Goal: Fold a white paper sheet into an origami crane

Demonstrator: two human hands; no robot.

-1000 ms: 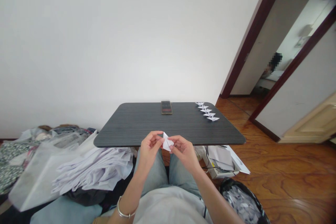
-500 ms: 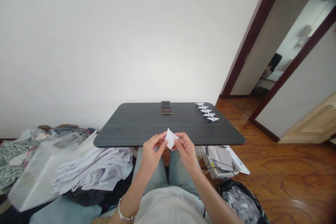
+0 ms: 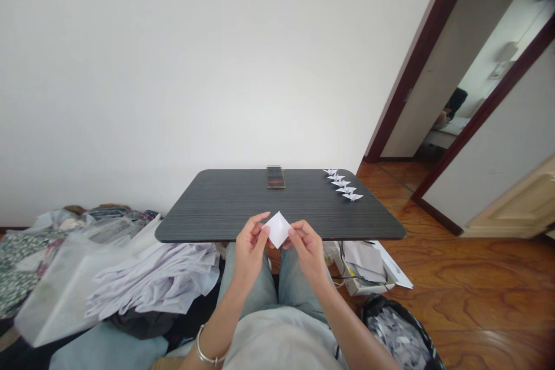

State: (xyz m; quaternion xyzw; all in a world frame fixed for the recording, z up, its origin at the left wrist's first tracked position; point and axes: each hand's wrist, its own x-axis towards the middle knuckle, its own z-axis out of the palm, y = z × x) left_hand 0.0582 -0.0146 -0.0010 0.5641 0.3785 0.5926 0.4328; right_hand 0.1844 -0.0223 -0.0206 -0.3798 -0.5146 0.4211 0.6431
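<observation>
A small folded piece of white paper (image 3: 278, 229), diamond-shaped with one point up, is held over the near edge of the dark table (image 3: 225, 202). My left hand (image 3: 251, 243) pinches its left corner between thumb and fingers, the index finger stretched out a little behind it. On the opposite corner, the thumb and fingers of my right hand (image 3: 307, 244) are closed. Several folded white paper cranes (image 3: 352, 197) stand in a slanting row at the table's right side.
A phone (image 3: 275, 177) lies at the table's back edge by the wall. To the left are piled white cloth (image 3: 160, 280) and clear plastic (image 3: 65, 289). At right, below the table, sit a box of papers (image 3: 364, 269) and a black bag (image 3: 401, 332) of paper scraps.
The paper has opened from a narrower, tilted shape to a wider diamond facing me. My left hand's hold has shifted to its left corner. The right hand has barely moved.
</observation>
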